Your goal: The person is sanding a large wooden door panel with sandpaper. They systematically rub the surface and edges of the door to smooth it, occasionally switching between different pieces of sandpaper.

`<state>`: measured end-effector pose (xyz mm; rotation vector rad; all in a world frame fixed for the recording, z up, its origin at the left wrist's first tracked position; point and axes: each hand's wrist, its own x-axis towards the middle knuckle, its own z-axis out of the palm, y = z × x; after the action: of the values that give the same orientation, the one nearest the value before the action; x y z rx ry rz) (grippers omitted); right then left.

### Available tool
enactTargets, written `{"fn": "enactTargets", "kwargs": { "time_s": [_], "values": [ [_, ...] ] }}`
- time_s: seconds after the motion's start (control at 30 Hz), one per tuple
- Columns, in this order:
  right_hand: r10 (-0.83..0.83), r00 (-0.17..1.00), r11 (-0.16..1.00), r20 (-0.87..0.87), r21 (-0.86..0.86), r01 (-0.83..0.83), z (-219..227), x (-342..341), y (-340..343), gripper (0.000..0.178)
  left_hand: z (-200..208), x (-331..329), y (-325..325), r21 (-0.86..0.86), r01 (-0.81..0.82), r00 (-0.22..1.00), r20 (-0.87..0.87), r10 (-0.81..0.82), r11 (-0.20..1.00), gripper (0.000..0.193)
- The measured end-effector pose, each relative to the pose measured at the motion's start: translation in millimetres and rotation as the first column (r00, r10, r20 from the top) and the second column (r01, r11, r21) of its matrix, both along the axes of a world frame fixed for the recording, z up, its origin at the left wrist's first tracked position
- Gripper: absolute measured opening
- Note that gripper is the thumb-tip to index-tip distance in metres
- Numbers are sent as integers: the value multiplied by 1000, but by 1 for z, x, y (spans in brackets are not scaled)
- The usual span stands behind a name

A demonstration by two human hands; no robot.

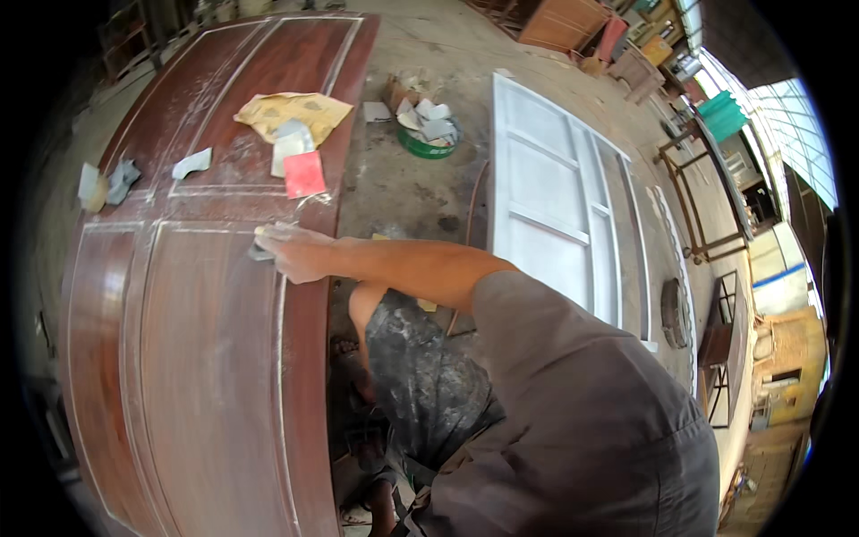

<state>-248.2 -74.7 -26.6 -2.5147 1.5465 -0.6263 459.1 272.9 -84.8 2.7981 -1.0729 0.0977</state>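
Observation:
My right hand [298, 253] reaches left across a dark reddish-brown wooden door [210, 358], its fingers closed on a folded grey piece of sandpaper [260, 253]. The sandpaper lies against the door near the upper right corner of its large panel. Pale dust or filler lines the panel's grooves. Just beyond the hand lie a red sheet [305, 174], a whitish-grey sheet [292, 141] and a crumpled yellow sheet [295, 114]. Further left on the door are a pale curled scrap [191, 164] and crumpled grey pieces [123, 179]. My left hand does not show.
A green tub [429, 149] full of grey and white scraps stands on the concrete floor beyond my arm. To the right lies a white-coated panelled door [546, 188]. A metal-framed rack [707, 188] stands farther right. My bent leg [416, 358] is beside the brown door.

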Motion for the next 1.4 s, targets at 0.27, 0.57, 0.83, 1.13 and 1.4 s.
{"fn": "enactTargets", "kwargs": {
  "time_s": [0.27,0.57,0.83,1.13,1.4],
  "values": [
    [3,998,987,57,158,-12,25,4,9,57,35,74,113,25,-307,952,18,307,951,77],
    [-50,997,957,64,289,30,27,89,-127,56,16,116,192,144,-289,944,208,256,947,80],
    [128,988,976,-87,189,-110,31,28,-70,66,139,-72,60,-253,-432,861,-401,313,865,97],
    [93,993,984,-75,159,-80,31,109,-182,67,18,67,155,-187,-553,821,-286,494,812,98],
    [21,994,954,-109,300,13,43,142,-206,70,17,90,171,-239,-510,857,-227,463,826,98]
  ]
}}
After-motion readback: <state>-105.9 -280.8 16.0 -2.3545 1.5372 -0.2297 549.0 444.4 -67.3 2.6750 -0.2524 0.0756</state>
